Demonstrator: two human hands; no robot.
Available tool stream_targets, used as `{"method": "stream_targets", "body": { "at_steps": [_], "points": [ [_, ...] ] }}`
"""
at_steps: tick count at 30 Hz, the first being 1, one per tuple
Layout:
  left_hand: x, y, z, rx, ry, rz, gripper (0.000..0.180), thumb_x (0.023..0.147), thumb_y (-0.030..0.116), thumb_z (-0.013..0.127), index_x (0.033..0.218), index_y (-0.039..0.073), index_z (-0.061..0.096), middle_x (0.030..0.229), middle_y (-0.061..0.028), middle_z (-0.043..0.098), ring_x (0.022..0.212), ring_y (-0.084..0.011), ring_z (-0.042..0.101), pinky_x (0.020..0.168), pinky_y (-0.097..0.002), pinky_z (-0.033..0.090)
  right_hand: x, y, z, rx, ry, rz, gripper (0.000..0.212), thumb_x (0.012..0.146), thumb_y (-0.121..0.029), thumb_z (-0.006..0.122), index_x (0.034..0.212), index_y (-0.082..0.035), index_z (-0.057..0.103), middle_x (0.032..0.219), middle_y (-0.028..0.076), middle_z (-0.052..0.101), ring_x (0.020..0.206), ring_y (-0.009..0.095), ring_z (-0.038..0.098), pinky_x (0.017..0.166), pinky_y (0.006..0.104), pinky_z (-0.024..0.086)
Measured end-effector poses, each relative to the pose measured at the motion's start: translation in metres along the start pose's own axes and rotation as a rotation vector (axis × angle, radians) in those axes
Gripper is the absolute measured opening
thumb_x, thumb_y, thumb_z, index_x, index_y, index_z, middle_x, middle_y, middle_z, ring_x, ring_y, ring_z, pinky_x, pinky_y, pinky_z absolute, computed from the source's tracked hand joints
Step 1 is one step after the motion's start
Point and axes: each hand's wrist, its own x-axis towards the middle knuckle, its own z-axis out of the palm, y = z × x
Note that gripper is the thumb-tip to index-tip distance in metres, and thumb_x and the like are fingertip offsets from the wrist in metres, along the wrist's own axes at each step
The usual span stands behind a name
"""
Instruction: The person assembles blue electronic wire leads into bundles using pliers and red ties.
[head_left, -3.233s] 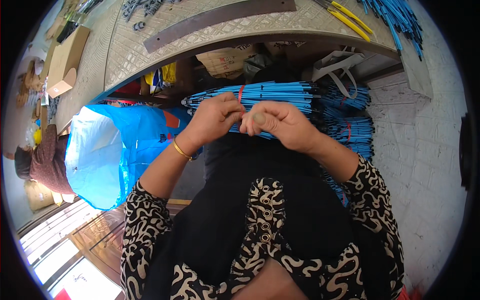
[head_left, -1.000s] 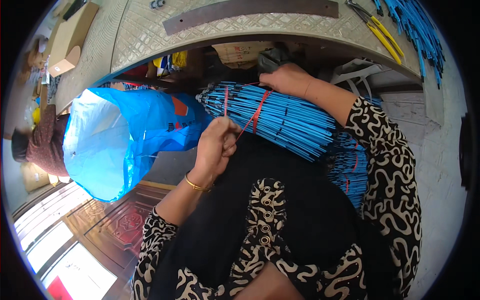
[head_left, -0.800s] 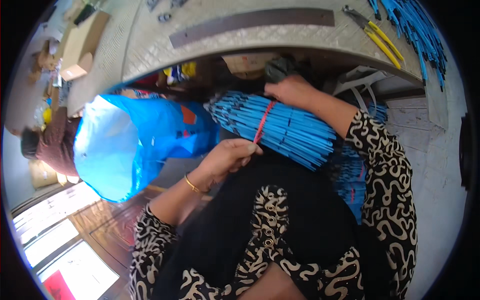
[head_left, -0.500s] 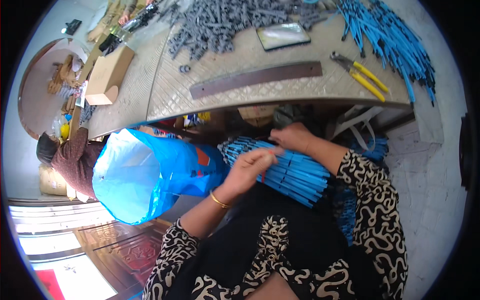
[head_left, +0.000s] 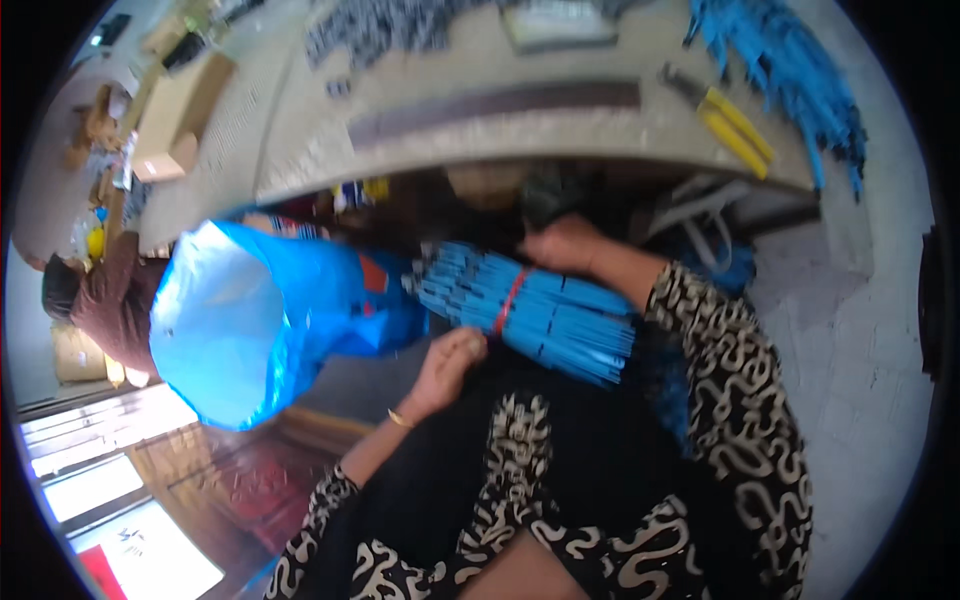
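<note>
A thick bundle of blue strips [head_left: 575, 320] with dark ends lies across my lap, below the table edge. Round its middle runs a red tie [head_left: 512, 300]. My left hand [head_left: 450, 365] is closed at the bundle's near side, close to the lower end of the tie; whatever its fingers hold is too blurred to name. Beyond the far side of the bundle, my right hand [head_left: 568, 245] is curled near the tie's upper end, its fingertips partly hidden. To the left stands a large blue plastic bag [head_left: 330, 300], its mouth wide and its pale inside showing.
On the table [head_left: 300, 140] lie grey plastic parts [head_left: 380, 30], a dark flat bar [head_left: 490, 108], yellow-handled cutters [head_left: 735, 130], and a pile of blue strips [head_left: 785, 75]. A cardboard box [head_left: 180, 120] stands at the left, with another person [head_left: 110, 300] seated beyond the bag.
My left hand has moved from over the bundle to its near side, uncovering the red tie. My right hand stays at the far side. The whole view has shifted slightly.
</note>
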Motion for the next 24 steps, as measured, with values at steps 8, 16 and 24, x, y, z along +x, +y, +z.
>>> {"method": "stream_targets", "body": {
  "at_steps": [8, 16, 24],
  "points": [
    [-0.010, -0.072, -0.047, -0.909, 0.043, -0.108, 0.022, 0.088, 0.013, 0.039, 0.067, 0.006, 0.037, 0.065, -0.0029, 0.041, 0.061, -0.0162, 0.039, 0.062, -0.0275, 0.035, 0.035, -0.032, 0.064, 0.533, -0.155, 0.218, 0.035, 0.089, -0.037, 0.049, 0.080, -0.007, 0.064, 0.078, 0.014, 0.064, 0.072, 0.024, 0.062, 0.065, 0.0359, 0.048],
    [0.006, -0.068, -0.050, -1.114, 0.080, -0.584, 0.020, 0.089, 0.018, 0.039, 0.077, 0.005, 0.048, 0.075, -0.0044, 0.048, 0.074, -0.0190, 0.048, 0.068, -0.0328, 0.042, 0.026, -0.056, 0.052, 0.977, -0.478, 0.536, 0.038, 0.089, -0.036, 0.051, 0.077, -0.003, 0.067, 0.077, 0.011, 0.064, 0.072, 0.018, 0.060, 0.067, 0.0326, 0.045],
    [0.112, -0.022, -0.099, -0.472, -0.477, -0.366, 0.015, 0.088, 0.017, 0.050, 0.094, 0.006, 0.059, 0.101, -0.0057, 0.060, 0.088, -0.0166, 0.058, 0.072, -0.0276, 0.048, 0.013, -0.098, -0.089, 0.155, -0.102, -0.116, 0.026, 0.087, -0.026, 0.052, 0.075, -0.005, 0.063, 0.059, 0.010, 0.057, 0.054, 0.019, 0.057, 0.054, 0.0345, 0.045]
  ]
}}
